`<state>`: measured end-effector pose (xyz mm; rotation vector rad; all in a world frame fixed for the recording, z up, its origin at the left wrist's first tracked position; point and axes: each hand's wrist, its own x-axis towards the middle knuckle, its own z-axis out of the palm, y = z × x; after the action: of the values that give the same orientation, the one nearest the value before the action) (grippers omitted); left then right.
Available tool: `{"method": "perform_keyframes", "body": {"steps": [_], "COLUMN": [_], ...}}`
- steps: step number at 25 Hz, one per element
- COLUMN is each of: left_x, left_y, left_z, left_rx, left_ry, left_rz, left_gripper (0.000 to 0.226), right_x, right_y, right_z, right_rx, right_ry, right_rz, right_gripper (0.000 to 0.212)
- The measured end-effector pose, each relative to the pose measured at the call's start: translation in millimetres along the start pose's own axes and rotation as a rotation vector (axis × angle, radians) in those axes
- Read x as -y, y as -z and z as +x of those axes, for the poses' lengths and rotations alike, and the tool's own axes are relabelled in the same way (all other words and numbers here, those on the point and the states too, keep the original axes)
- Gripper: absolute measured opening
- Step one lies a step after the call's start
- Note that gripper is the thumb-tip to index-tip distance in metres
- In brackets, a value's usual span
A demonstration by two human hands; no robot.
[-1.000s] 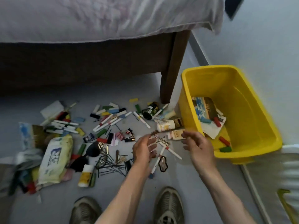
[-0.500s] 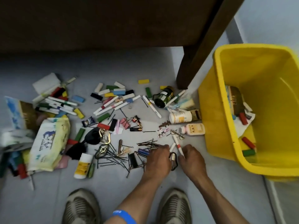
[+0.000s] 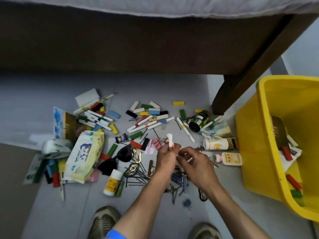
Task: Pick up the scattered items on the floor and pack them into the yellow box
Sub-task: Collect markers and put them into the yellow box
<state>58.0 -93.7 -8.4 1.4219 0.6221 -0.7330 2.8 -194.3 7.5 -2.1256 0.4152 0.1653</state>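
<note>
A grey floor carries a scatter of small things: coloured blocks, white markers, hairpins, a wipes pack, sunglasses, a dark jar on its side and white bottles. The yellow box stands on it at the right, beside a bed leg.

A glossy yellow plastic box sits on a smooth, matt grey floor. Nearby lie thin dark metal hairpins, a shiny plastic wipes packet, and a dark wooden bed leg under pale cloth bedding.
</note>
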Motion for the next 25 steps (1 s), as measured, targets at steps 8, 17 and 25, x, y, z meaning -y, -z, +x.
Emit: {"method": "perform_keyframes", "body": {"steps": [8, 17, 25], "left_x": [-63, -60, -57], "left_y": [78, 104, 110], "left_z": [78, 123, 110], "left_rx": [-0.467, -0.281, -0.159], "left_ry": [-0.498, -0.657, -0.287], "left_rz": [0.66, 1.152, 1.205], "left_gripper": [0.017, 0.039, 0.027], "right_x": [-15, -26, 10], "right_y": [-16, -39, -62], "right_z": [91, 105, 157], "right_rx": [-0.1, -0.108, 0.153], "right_ry": [0.039, -0.07, 0.409], "right_rz": [-0.634, -0.694, -0.828], "right_gripper": [0.039, 0.02, 0.041]}}
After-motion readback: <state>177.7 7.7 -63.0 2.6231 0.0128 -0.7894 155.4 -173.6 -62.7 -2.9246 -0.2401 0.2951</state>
